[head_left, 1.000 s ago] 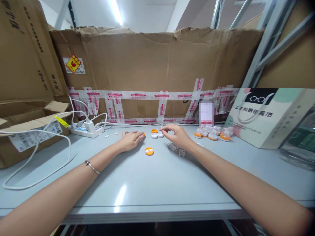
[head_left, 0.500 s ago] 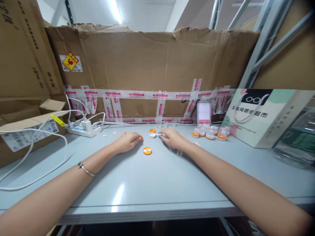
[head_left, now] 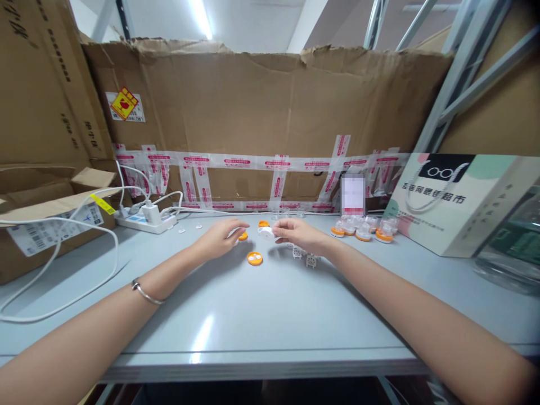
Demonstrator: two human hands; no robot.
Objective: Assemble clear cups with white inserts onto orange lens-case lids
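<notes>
The right hand [head_left: 295,233] now pinches a white, round, plastic-looking part [head_left: 266,232] by its edge, just to the near side of an orange ring [head_left: 264,224]; a moment ago its fingertips only reached the white pieces there, so one is now in hand; the left hand [head_left: 225,236], loosely curved and apart, now uncovers more of a small orange piece [head_left: 243,236]; an orange dish [head_left: 255,265] lies nearer on the table [head_left: 270,315].

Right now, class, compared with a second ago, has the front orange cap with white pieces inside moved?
No, not visibly: the orange cap keeps the same spot, to the right of the white power strip and lower in view.
</notes>
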